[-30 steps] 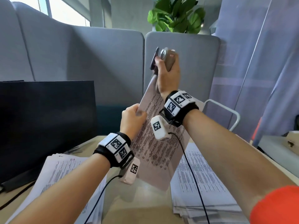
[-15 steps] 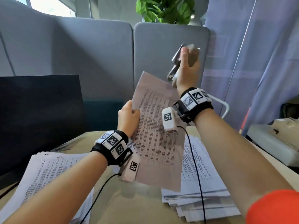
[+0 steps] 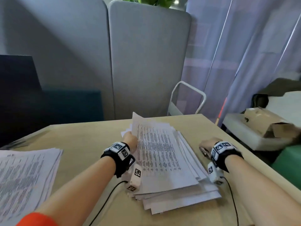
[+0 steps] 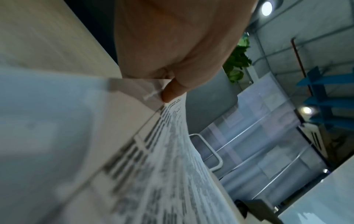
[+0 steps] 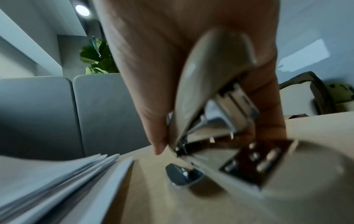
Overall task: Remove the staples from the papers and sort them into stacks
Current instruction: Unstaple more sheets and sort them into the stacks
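printed text (image 4: 164, 174) blurred, unreadable | left stack (image 3: 24, 173) cut off by edge

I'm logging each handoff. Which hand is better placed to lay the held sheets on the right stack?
Left. The left hand already pinches the sheets above the right stack; the right hand grips the staple remover beside it.

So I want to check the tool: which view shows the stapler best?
The right wrist view: the stapler, gripped by the right hand, fills the frame, jaws apart. The head view shows only a metal sliver behind the hand. The left wrist view shows none.
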{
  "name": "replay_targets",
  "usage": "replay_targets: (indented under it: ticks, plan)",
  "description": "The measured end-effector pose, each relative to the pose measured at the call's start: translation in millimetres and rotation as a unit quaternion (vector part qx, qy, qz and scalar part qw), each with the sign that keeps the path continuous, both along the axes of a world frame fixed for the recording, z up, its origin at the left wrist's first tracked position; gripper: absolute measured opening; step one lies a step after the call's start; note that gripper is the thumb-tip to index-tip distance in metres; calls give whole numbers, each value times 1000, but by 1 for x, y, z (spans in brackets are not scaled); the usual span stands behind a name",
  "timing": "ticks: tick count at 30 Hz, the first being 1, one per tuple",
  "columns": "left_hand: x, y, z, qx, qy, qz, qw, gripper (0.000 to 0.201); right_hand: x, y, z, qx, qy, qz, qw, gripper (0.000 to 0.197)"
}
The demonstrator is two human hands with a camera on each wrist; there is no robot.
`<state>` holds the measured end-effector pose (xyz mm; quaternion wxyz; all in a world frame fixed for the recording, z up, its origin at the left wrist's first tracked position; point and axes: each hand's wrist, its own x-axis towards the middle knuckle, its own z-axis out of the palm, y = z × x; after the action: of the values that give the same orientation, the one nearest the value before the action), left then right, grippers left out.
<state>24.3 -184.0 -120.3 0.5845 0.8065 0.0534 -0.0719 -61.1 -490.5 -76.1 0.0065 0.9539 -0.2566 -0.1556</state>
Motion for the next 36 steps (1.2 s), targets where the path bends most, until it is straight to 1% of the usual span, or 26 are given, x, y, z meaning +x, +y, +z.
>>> replay_targets:
  ticks: [2,3,4,6,7,8,10,11,13,14,15,17,19,20,22,23,24,25,27,28,29,30,32,33,34,36]
  plan:
    - [2,-4,-8,80,21,5,997,16,-8,2,4,32,-5,-38,999,20]
    - [7,-3,-14,110,40,9,993,17,-9,2,4,31,-21,-37,999,23]
    - [14,-1,-20,136,62,16,989,28,-4,1,5,35,-47,-44,997,27]
    - [31,5,-39,173,95,27,980,60,6,7,7,65,-126,-31,989,24]
    - [35,8,-43,170,101,27,980,67,11,13,7,108,-168,-10,980,23]
    - [32,9,-40,159,98,25,982,64,18,19,6,176,-179,-9,968,26]
    - [14,9,-25,140,87,28,986,50,31,35,0,302,-133,-38,943,34]
    - [8,10,-20,135,86,26,987,45,35,43,-3,338,-99,-46,935,46]
    - [3,10,-19,127,98,17,987,43,42,49,-13,358,-61,-53,930,73]
    - [-1,10,-17,128,100,11,987,40,45,52,-15,357,-55,-49,931,72]
    - [-3,11,-16,130,105,5,986,35,44,57,-11,361,-40,-41,931,64]
    - [-5,14,-18,110,107,9,988,30,44,67,-2,407,-12,-14,913,47]
    - [-3,20,-22,52,100,14,993,29,42,75,3,440,-2,34,898,33]
    - [-3,25,-22,16,93,24,995,26,41,80,4,430,4,55,901,34]
    - [-4,37,-23,-35,85,40,995,24,41,85,-1,389,27,53,919,60]
    - [-6,42,-20,-56,78,40,995,28,45,83,-8,381,37,51,922,75]
    - [-9,45,-15,-78,64,38,994,31,48,82,-13,387,40,56,919,81]
    - [-12,49,-9,-90,48,30,994,32,45,85,-12,411,28,56,910,76]
    - [-18,56,7,-94,13,-9,995,27,32,95,-2,481,17,48,875,50]
    - [-22,62,15,-90,-8,-27,995,25,29,98,-1,509,11,40,859,45]
    - [-25,69,23,-88,-30,-38,995,23,28,99,0,526,-10,32,850,50]
    - [-29,77,33,-93,-54,-39,993,23,29,104,1,534,-44,18,844,63]
    - [-38,97,55,-118,-104,-34,987,21,33,119,6,545,-142,-5,826,98]
    - [-43,108,68,-135,-130,-35,982,19,35,129,11,564,-173,9,807,105]
    - [-47,118,83,-150,-157,-35,976,19,37,141,18,602,-196,26,774,98]
    - [-52,137,112,-163,-227,-27,960,19,38,173,39,662,-261,65,700,57]
